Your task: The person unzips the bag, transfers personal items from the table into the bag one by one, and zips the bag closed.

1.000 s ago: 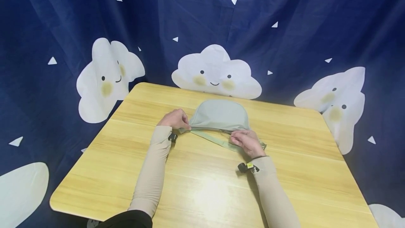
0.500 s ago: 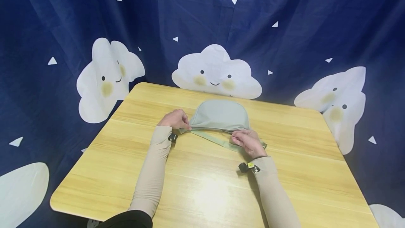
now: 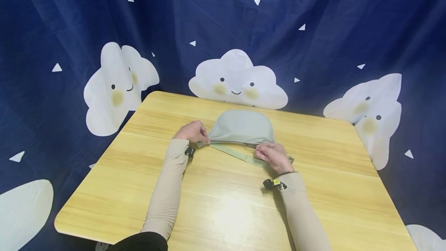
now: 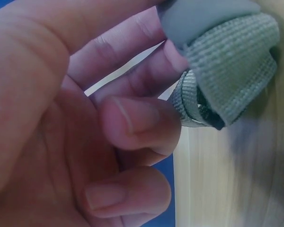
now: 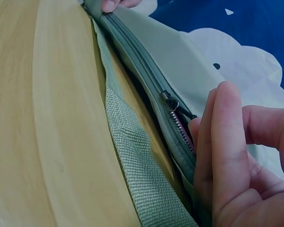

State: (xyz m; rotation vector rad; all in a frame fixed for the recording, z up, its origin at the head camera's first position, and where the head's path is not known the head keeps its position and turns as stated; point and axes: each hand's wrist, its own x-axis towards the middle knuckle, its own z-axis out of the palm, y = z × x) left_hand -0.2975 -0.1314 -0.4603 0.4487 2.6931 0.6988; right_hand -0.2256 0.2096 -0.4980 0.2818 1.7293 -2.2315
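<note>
A pale grey-green waist bag (image 3: 244,127) lies on the table, its curved side away from me and its zipper (image 5: 137,54) along the near edge. My left hand (image 3: 193,131) pinches the bag's left end by the zipper's end. In the left wrist view, the webbing strap (image 4: 236,61) hangs beside the left fingers. My right hand (image 3: 273,155) is at the near right edge, fingertips on the black cord pull (image 5: 185,112) of the zipper slider (image 5: 170,101). Teeth show on the slider's right; left of it the zipper looks closed. The right fingers partly hide the zipper's right end.
The bag's strap (image 3: 237,154) lies loose on the wooden table (image 3: 223,200) in front of the bag. Behind the table hangs a dark blue curtain (image 3: 223,18) with white clouds. A small black camera (image 3: 268,184) is worn on the right wrist.
My right hand has shifted very slightly to the right along the zipper edge. The left hand and the bag look the same.
</note>
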